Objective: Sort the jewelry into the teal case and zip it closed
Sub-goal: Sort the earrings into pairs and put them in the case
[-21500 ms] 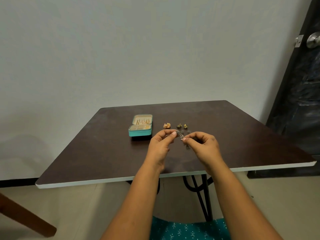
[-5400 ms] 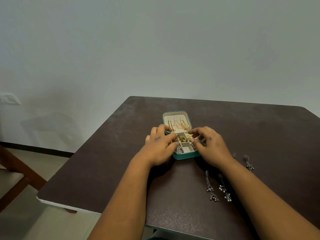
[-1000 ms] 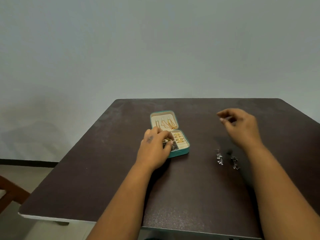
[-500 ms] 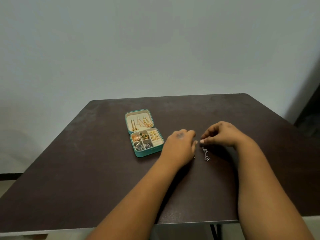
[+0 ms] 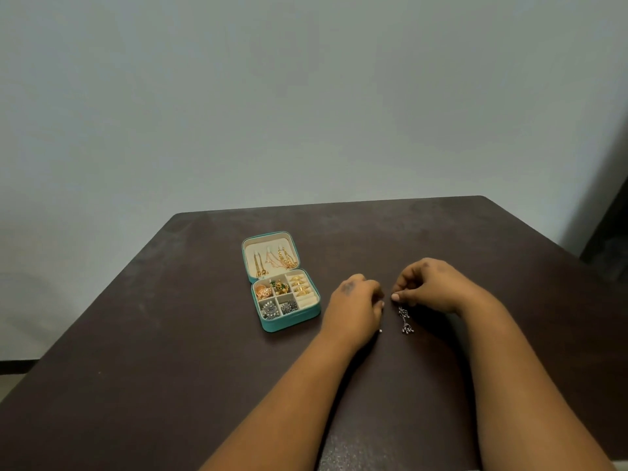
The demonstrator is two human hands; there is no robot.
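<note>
On dark table point(image 5: 170, 368), open teal case point(image 5: 289, 322) holding jewelry, right hand point(image 5: 428, 287) pinching silver earring point(image 5: 405, 321), left hand point(image 5: 356, 307) curled, contents hidden.

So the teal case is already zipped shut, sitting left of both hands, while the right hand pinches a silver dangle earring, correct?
Not quite. The head view shows the teal case lying open, lid back, compartments full of jewelry. The rest holds: it sits left of both hands, and the right hand pinches the top of the silver dangle earring.
</note>
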